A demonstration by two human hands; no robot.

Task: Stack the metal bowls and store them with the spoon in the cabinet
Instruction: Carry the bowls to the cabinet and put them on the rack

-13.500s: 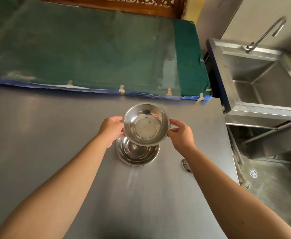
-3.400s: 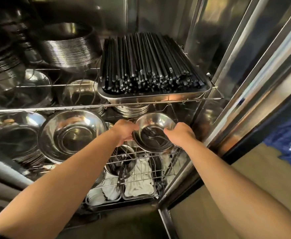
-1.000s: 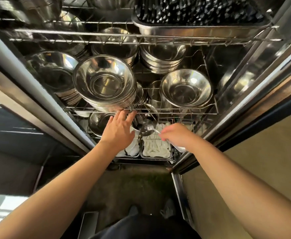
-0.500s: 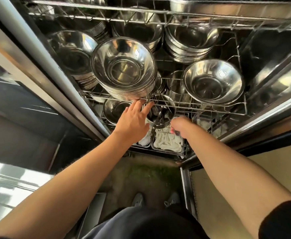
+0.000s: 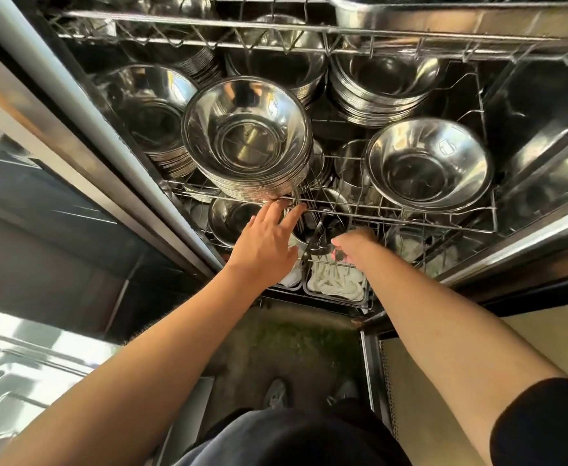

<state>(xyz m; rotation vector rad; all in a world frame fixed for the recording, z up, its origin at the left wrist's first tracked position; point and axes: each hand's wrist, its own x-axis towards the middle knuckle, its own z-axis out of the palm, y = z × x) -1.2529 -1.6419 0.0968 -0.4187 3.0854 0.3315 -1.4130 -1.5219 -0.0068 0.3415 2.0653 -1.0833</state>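
The placed metal bowls (image 5: 427,166) sit nested at the right of the cabinet's middle wire shelf (image 5: 410,220). My right hand (image 5: 355,247) is under that shelf's front edge, fingers closed on the spoon (image 5: 318,247), whose head points left at a round metal container (image 5: 336,203) holding utensils on the lower shelf. The hand covers most of the spoon's handle. My left hand (image 5: 262,245) is open with its fingers spread. Its fingertips touch the front wire of the middle shelf, just below a tall stack of larger bowls (image 5: 245,142).
More bowl stacks (image 5: 383,85) fill the back of the shelf, and another stack (image 5: 148,112) stands at its left. A tray (image 5: 460,18) rests on the upper shelf. White items lie in trays (image 5: 334,284) at the bottom. The cabinet door frame (image 5: 84,122) runs along the left.
The view has closed in slightly on the cabinet. My right hand has carried the spoon a little deeper under the middle shelf toward the utensil container. My left hand stays at the shelf edge.
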